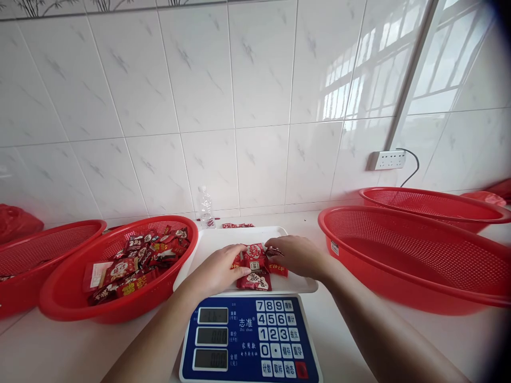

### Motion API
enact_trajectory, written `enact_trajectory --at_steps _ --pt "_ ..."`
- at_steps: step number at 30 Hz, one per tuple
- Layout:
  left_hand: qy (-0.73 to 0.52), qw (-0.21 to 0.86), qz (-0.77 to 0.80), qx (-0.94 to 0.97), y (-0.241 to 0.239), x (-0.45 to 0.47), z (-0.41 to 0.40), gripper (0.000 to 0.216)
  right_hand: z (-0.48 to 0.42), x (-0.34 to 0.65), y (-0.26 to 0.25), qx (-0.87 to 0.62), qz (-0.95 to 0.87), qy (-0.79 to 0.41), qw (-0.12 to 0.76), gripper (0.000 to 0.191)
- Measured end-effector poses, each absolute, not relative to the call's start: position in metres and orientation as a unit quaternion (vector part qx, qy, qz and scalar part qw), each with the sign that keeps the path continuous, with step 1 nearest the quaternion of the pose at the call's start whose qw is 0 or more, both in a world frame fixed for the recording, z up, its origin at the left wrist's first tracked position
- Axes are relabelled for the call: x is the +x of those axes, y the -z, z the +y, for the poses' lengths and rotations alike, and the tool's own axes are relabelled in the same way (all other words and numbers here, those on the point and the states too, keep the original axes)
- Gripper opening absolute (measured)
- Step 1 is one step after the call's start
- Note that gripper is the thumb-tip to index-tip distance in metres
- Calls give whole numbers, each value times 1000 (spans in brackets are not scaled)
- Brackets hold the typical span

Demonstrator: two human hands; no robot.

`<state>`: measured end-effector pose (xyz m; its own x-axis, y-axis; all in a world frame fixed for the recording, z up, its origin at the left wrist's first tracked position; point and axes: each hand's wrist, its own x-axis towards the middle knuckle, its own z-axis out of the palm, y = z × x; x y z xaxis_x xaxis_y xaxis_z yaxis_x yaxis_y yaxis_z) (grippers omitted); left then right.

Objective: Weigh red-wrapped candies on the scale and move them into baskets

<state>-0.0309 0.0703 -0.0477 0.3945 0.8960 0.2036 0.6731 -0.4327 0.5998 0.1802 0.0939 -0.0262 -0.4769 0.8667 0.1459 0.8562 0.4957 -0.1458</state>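
Note:
On the white weighing tray (199, 255) of a digital scale (249, 340) lies a small pile of red printed packets (254, 255). My left hand (221, 268) is at the pile's left side, its thumb and fingers bent around a red packet (236, 260) that shows only in part. From the right, my right hand (297, 255) closes its fingers on a dark red packet (273, 251). An orange-red packet (278, 268) lies just below those fingers. The scale's blue keypad panel faces me, with faint digits on its displays.
At left, a red plastic basket (59, 292) holds many similar packets, with another basket (51, 242) beyond it. Two red baskets (399, 287) (431, 205) stand at right. A clear bottle (205, 207) is by the tiled wall, below and left of a power strip (387, 160).

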Motion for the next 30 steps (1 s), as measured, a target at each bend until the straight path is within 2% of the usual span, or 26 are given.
enact_trajectory --at_steps 6,10,18,26,30 --pt "-267 207 492 802 41 -34 69 38 91 179 24 -500 -857 -32 122 31" --pt "-259 178 526 790 33 -40 66 20 89 190 19 -491 -862 -36 120 26" --pt "-196 156 526 813 37 -43 66 10 81 188 17 -455 -887 -20 83 18" --pt "-195 149 530 812 38 -44 67 8 79 185 19 -454 -889 -8 64 16" --pt "-182 136 537 813 37 -43 67 9 80 184 20 -458 -887 -11 53 20"
